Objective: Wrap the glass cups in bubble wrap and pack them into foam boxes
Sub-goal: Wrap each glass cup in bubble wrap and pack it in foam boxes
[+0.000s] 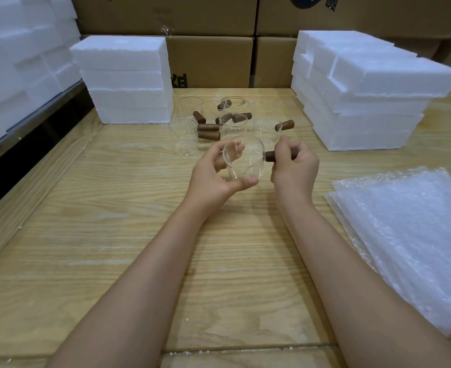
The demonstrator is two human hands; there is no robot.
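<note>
The left hand [215, 176] cups a clear glass cup [243, 160] above the wooden table [112, 208], thumb and fingers curled round its body, while the right hand [294, 166] pinches its brown handle [270, 156]. Just beyond both hands more glass cups [184, 135] cluster between two foam box stacks [128, 78]; bubble wrap sheets [410, 235] lie right of the right hand.

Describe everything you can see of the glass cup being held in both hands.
The glass cup is clear, thin-walled and rounded, with a short brown handle, wood-like, jutting from its side. It looks empty and unwrapped. It is held above the wooden table, apparently tipped on its side with the mouth toward the left hand, which curls around its body, thumb beneath. The right hand pinches the handle. Nothing else touches it.
</note>
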